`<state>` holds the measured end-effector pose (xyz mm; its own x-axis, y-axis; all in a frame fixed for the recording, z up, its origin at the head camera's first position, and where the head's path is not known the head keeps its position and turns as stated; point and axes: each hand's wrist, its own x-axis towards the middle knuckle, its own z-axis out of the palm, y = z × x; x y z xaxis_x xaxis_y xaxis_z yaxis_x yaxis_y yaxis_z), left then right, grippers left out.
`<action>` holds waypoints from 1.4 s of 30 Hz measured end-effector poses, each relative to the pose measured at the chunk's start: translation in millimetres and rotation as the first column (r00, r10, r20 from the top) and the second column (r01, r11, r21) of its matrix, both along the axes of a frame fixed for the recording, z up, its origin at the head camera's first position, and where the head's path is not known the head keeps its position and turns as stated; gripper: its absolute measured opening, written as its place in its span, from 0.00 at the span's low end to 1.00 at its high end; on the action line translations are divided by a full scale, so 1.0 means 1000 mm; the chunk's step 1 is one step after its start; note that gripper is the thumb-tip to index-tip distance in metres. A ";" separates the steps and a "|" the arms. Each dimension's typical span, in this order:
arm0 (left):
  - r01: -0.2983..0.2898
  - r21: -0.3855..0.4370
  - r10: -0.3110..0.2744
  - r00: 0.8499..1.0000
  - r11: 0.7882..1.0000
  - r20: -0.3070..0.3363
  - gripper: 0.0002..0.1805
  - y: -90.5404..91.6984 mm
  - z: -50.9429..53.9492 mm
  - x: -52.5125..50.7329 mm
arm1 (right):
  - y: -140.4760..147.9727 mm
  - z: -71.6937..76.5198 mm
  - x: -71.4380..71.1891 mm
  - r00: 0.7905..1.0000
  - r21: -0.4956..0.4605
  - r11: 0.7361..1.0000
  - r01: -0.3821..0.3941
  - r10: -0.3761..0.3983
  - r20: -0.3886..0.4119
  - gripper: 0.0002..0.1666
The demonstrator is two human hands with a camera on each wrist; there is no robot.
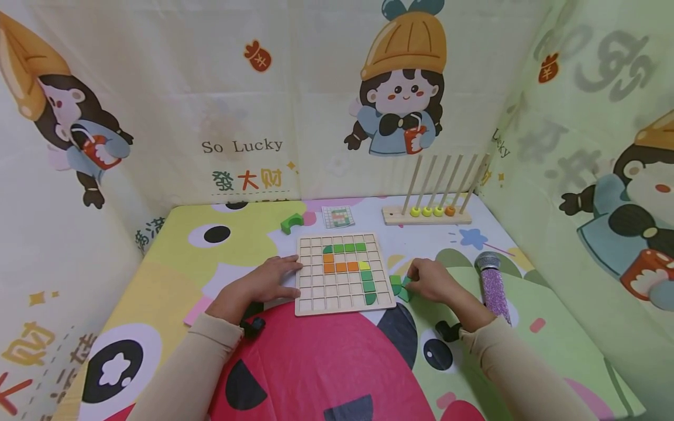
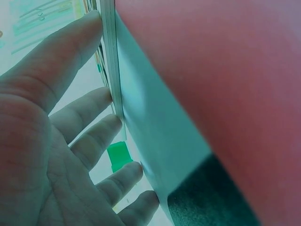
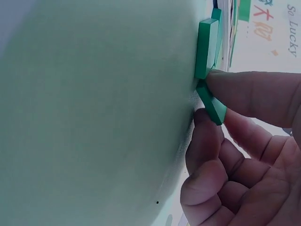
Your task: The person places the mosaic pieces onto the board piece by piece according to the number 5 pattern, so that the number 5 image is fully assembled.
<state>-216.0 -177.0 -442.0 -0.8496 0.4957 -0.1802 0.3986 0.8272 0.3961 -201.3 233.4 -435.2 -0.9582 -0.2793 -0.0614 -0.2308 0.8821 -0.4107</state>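
Observation:
A wooden grid board (image 1: 312, 289) lies flat on the table, with green, orange and yellow tiles set in some of its squares. My left hand (image 1: 268, 279) touches the board's left edge with spread, fairly straight fingers; in the left wrist view the fingertips (image 2: 96, 23) meet that edge. To the right of the board, my right hand (image 1: 433, 282) pinches a green tile (image 3: 213, 104) between thumb and finger, low over the table. More green tiles (image 3: 205, 47) lie right beside it, between hand and board.
Behind the board are a green arch block (image 1: 292, 223) and a small pattern card (image 1: 339, 217). A wooden peg stand (image 1: 427, 217) with yellow and orange beads stands at the back right. A glittery purple microphone (image 1: 494, 286) lies right of my right hand. Printed cloth walls (image 1: 316, 117) surround the table.

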 end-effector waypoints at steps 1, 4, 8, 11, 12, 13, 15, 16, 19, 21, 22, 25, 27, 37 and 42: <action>-0.002 0.000 0.002 1.000 1.000 0.002 0.43 0.000 0.000 0.000 | 0.000 0.001 0.000 1.000 -0.005 1.000 0.002 -0.002 0.005 0.10; -0.005 0.002 0.005 1.000 1.000 0.006 0.43 0.000 0.000 0.000 | 0.000 0.004 0.001 1.000 -0.025 1.000 0.003 -0.002 0.027 0.09; -0.006 -0.001 0.006 1.000 1.000 0.010 0.43 0.001 0.000 0.000 | 0.001 0.006 0.000 1.000 -0.056 0.998 -0.006 0.007 0.020 0.07; 0.002 0.000 -0.002 1.000 1.000 0.002 0.43 0.000 -0.001 -0.001 | 0.001 0.005 0.000 1.000 -0.081 0.997 -0.008 0.007 -0.014 0.08; 0.003 0.001 -0.003 1.000 1.000 0.000 0.43 0.000 0.000 -0.001 | 0.000 0.005 0.000 1.000 -0.093 0.996 -0.014 0.012 -0.022 0.08; 0.004 0.003 -0.004 1.000 1.000 -0.001 0.43 0.000 0.000 -0.001 | -0.001 0.005 0.000 1.000 -0.107 0.994 -0.014 0.011 -0.025 0.08; 0.007 0.008 -0.007 1.000 1.000 -0.002 0.43 0.000 0.000 -0.001 | -0.005 0.005 0.000 1.000 -0.131 0.991 -0.012 0.008 -0.027 0.08; 0.005 0.009 -0.005 1.000 1.000 -0.001 0.43 -0.001 0.000 0.000 | -0.007 0.006 0.001 1.000 -0.143 0.990 -0.011 0.008 -0.021 0.07; 0.005 0.011 -0.005 1.000 1.000 -0.003 0.43 -0.001 0.000 0.000 | -0.017 0.006 0.002 1.000 -0.174 0.985 -0.006 0.009 0.016 0.07; 0.013 0.013 -0.013 1.000 1.000 -0.013 0.42 -0.001 -0.001 -0.001 | -0.025 0.005 0.003 0.999 -0.187 0.982 -0.011 0.019 0.041 0.06; 0.020 0.015 -0.020 1.000 1.000 -0.022 0.42 -0.001 -0.002 -0.001 | -0.028 0.005 0.004 0.998 -0.195 0.981 -0.022 0.032 0.050 0.05; 0.028 0.025 -0.028 0.999 0.999 -0.029 0.40 -0.001 -0.003 0.000 | -0.040 0.002 0.007 0.995 -0.226 0.972 -0.057 0.075 0.070 0.05; 0.031 0.032 -0.030 0.999 0.999 -0.033 0.40 -0.001 -0.003 0.000 | -0.048 0.001 0.009 0.991 -0.238 0.967 -0.090 0.111 0.078 0.05; 0.028 0.031 -0.027 0.999 0.999 -0.031 0.40 0.000 -0.001 0.001 | -0.077 0.002 0.017 0.961 -0.233 0.936 -0.264 0.277 0.025 0.04; 0.022 0.031 -0.021 0.999 0.999 -0.027 0.41 -0.001 -0.001 0.002 | -0.085 0.003 0.019 0.958 -0.206 0.939 -0.277 0.286 0.013 0.05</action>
<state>-214.2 -177.7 -443.2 -0.8427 0.5193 -0.1418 0.4271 0.8053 0.4112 -182.7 148.7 -432.1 -0.8365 -0.5477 -0.0150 -0.4362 0.6823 -0.5866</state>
